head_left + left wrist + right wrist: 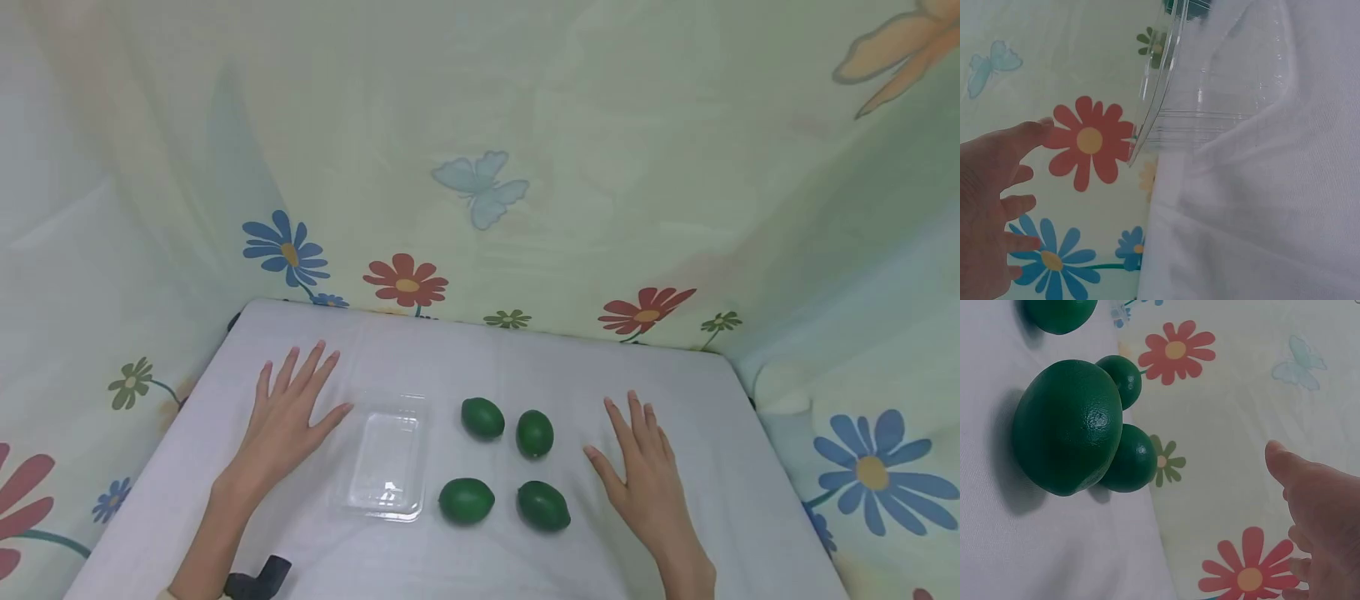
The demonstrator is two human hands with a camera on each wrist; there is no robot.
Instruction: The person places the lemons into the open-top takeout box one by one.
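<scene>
The left hand [283, 425] spreads its fingers wide and nearly straight, the thumb held well out to the side, with nothing in them. The right hand [647, 479] has its fingers extended too, slightly parted, its thumb apart from them, and it likewise holds nothing. Whether either hand rests on the white tabletop [600, 567] or is raised over it, I cannot tell.

Just to the right of the left thumb's tip lies a clear plastic box [387, 458], reaching from beside that tip back toward the person; in the left wrist view a gap shows between thumb and box. Four green limes lie on the tabletop between the box and the right fingers. The far right lime [535, 434] and the near right lime [543, 506] are closest to the right thumb, near its left side but apart from it. The far left lime [482, 418] and the near left lime [467, 501] lie farther from those fingers, toward the box.

Beyond both hands' fingertips hangs a pale cloth [637, 208] with printed flowers and butterflies. Behind the left fingers, beside the forearm, is a black object [258, 577], partly cut off.
</scene>
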